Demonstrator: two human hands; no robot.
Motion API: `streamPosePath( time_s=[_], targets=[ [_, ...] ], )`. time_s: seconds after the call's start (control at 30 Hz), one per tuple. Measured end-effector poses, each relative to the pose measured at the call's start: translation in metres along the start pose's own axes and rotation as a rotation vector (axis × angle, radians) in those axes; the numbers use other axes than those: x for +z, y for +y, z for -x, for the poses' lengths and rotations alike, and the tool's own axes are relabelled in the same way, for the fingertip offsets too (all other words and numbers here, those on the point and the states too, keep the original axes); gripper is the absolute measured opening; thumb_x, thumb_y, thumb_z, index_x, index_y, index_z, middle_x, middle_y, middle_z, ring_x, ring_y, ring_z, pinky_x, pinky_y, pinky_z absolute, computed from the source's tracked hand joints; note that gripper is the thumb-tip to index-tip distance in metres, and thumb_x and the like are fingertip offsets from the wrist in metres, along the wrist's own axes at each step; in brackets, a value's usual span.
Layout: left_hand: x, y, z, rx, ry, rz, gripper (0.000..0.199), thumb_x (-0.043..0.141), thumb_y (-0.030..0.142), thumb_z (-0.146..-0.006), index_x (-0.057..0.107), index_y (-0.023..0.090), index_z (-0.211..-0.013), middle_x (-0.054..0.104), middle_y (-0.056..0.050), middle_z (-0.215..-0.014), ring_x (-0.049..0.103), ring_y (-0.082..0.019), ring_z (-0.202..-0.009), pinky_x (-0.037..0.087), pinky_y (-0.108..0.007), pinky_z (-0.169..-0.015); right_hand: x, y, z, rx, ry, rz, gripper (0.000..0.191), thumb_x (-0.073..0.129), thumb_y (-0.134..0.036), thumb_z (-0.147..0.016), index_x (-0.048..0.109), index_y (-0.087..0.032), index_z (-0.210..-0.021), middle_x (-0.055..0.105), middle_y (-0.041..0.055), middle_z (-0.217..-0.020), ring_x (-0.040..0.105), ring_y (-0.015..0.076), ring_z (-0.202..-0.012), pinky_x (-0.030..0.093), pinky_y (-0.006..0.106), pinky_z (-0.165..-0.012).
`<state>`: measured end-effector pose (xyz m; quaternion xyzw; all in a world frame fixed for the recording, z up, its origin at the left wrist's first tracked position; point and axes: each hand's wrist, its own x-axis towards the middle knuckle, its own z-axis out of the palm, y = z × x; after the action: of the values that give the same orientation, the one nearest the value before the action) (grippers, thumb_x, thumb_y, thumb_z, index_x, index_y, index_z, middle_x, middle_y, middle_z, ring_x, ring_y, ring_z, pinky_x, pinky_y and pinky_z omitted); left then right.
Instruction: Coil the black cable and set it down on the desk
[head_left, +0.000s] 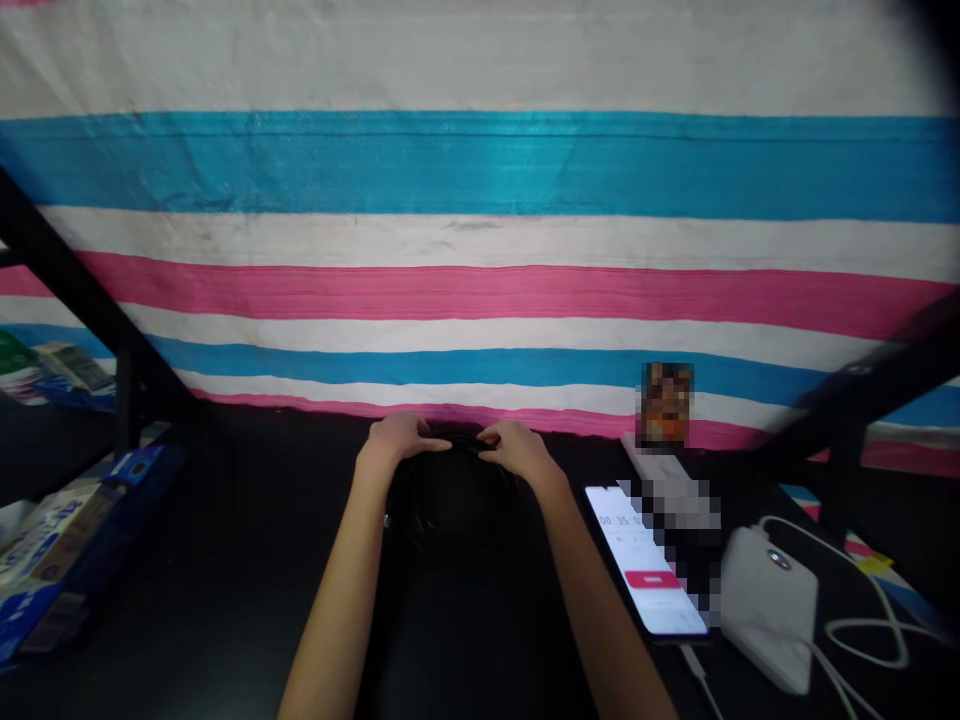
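A coil of black cable [465, 440] lies on the black tabletop [247, 560] in front of me, hard to tell from the dark surface. My left hand [397, 438] grips the far left part of the loop, thumb pointing inward. On the far right part of the same loop, my right hand [516, 447] pinches the strands between thumb and fingers. A small shiny metal end shows beside my left wrist. The fingertips behind the coil are partly hidden.
At right lie a lit phone [652, 570] showing a timer, a white power bank [772, 610] and white cables [862, 625]. Blue-and-white packaging [67, 540] lies at left. Striped sheeting [480, 300] hangs behind, and slanted black bars [82, 290] flank the table.
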<state>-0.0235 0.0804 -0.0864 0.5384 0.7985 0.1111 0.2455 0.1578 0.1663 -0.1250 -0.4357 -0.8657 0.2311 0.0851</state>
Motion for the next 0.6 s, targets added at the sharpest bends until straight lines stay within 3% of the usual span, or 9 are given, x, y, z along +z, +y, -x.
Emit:
streamPosePath(
  time_s=[0.1,0.17,0.3,0.53,0.6],
  targets=[
    [0.006,0.005,-0.004,-0.009,-0.037,-0.043,0.035,0.074,0.035,-0.056,0.064,0.021,-0.087,0.066,-0.01,-0.097,0.06,-0.028,-0.093,0.044,-0.033,-0.078,0.001,0.0,-0.001,0.004,0.023,0.011,0.025,0.069,-0.021,-0.064,0.069,-0.023,-0.089,0.07,0.0019,-0.086,0.063,0.0192,-0.081,0.042,0.028,-0.067],
    [0.008,0.01,-0.004,-0.019,-0.044,-0.073,0.026,0.071,0.028,-0.062,0.063,0.018,-0.086,0.066,-0.009,-0.093,0.06,-0.024,-0.09,0.045,-0.036,-0.08,0.0,0.0,-0.002,0.004,0.031,0.015,0.023,0.068,-0.019,-0.063,0.069,-0.022,-0.086,0.07,0.0021,-0.083,0.063,0.0194,-0.079,0.042,0.028,-0.065],
    [0.004,0.014,0.001,-0.023,-0.013,-0.103,0.022,0.057,0.033,-0.079,0.059,0.015,-0.091,0.061,-0.006,-0.097,0.056,-0.018,-0.093,0.044,-0.04,-0.086,-0.003,-0.001,-0.003,-0.028,0.068,0.002,0.018,0.064,-0.027,-0.068,0.069,-0.021,-0.085,0.069,0.0049,-0.087,0.062,0.0215,-0.082,0.042,0.028,-0.065],
    [0.0,0.006,0.003,-0.036,-0.036,-0.086,0.021,0.058,0.033,-0.078,0.06,0.014,-0.087,0.061,-0.004,-0.091,0.058,-0.016,-0.087,0.047,-0.037,-0.081,0.002,0.002,-0.003,-0.076,-0.034,-0.061,0.016,0.063,-0.031,-0.072,0.069,-0.019,-0.08,0.069,0.0044,-0.08,0.062,0.02,-0.075,0.042,0.027,-0.062],
    [0.002,0.003,-0.001,-0.025,-0.028,-0.066,0.019,0.06,0.031,-0.077,0.06,0.015,-0.086,0.062,-0.005,-0.091,0.058,-0.017,-0.087,0.047,-0.037,-0.081,0.002,0.004,-0.002,-0.079,-0.039,-0.108,0.023,0.063,-0.033,-0.072,0.069,-0.018,-0.088,0.069,0.0056,-0.087,0.062,0.0195,-0.079,0.043,0.027,-0.065]
  ],
)
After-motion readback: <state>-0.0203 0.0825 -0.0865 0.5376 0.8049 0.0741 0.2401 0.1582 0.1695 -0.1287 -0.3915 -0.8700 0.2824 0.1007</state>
